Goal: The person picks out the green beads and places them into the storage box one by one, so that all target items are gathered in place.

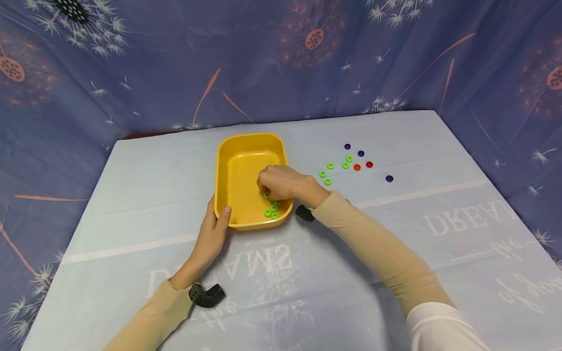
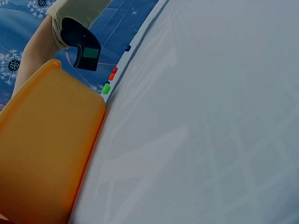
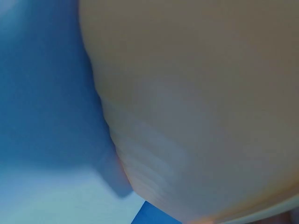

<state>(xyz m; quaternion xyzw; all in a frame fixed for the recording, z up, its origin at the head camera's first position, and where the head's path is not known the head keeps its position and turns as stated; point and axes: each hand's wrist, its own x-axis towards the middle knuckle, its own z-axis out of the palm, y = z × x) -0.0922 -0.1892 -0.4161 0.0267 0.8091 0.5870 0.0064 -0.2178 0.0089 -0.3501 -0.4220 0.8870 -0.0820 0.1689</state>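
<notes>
A yellow plastic tray (image 1: 240,187) with raised walls stands on the table. My left hand (image 1: 211,233) grips its near left corner, thumb over the rim and fingers against the outside wall. My right hand (image 1: 283,184) reaches over the right wall with curled fingers. At its fingertips a small green ring (image 1: 266,195) shows between thumb and forefinger. Several more green rings (image 1: 274,208) lie in the tray's near right corner, partly under the hand. In the left wrist view the tray's outer wall (image 2: 51,144) fills the left side. A close, blurred surface hides the fingers in the right wrist view.
Right of the tray, loose green rings (image 1: 330,166) lie scattered on the table. Among and beyond them are a red ring (image 1: 370,165), an orange ring (image 1: 357,167) and dark purple rings (image 1: 361,153). A patterned blue curtain (image 1: 263,63) hangs behind the pale table cloth (image 1: 145,195).
</notes>
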